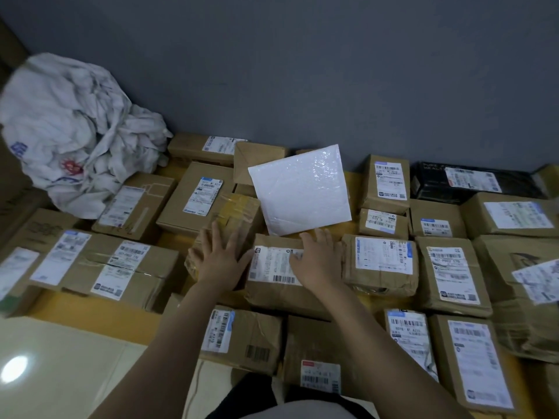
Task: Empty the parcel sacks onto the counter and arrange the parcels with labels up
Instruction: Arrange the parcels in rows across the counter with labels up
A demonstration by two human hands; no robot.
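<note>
The left hand (219, 261) lies flat with fingers spread on a taped box (239, 216) near the middle of the yellow counter (90, 311); no label shows on that box's upper face. The right hand (317, 258) rests just beside it, fingers also spread and gripping nothing, on a brown paper-wrapped parcel (272, 287) whose label faces up. Directly beyond both hands a white padded mailer (299, 189) lies tilted across the neighbouring boxes, blank side up, covering what is beneath it and touching the far edge of the wrapped parcel. A plain carton (257, 160) with no visible label pokes out behind the mailer. Parcels crowd in on every side: a wide double-labelled box (106, 267) to the left, a crumpled brown package (381, 261) touching the wrapped parcel on the right, and two cartons (242, 337) (314, 352) at the near edge, over which the forearms reach. Most of these show labels upward. A black box (435, 182) sits at the far right against the grey wall (302, 71). The emptied white sacks (75, 131) are heaped in a crumpled pile at the far left corner, leaning over the nearest boxes. Pale tiled floor (60, 373) shows at lower left.
</note>
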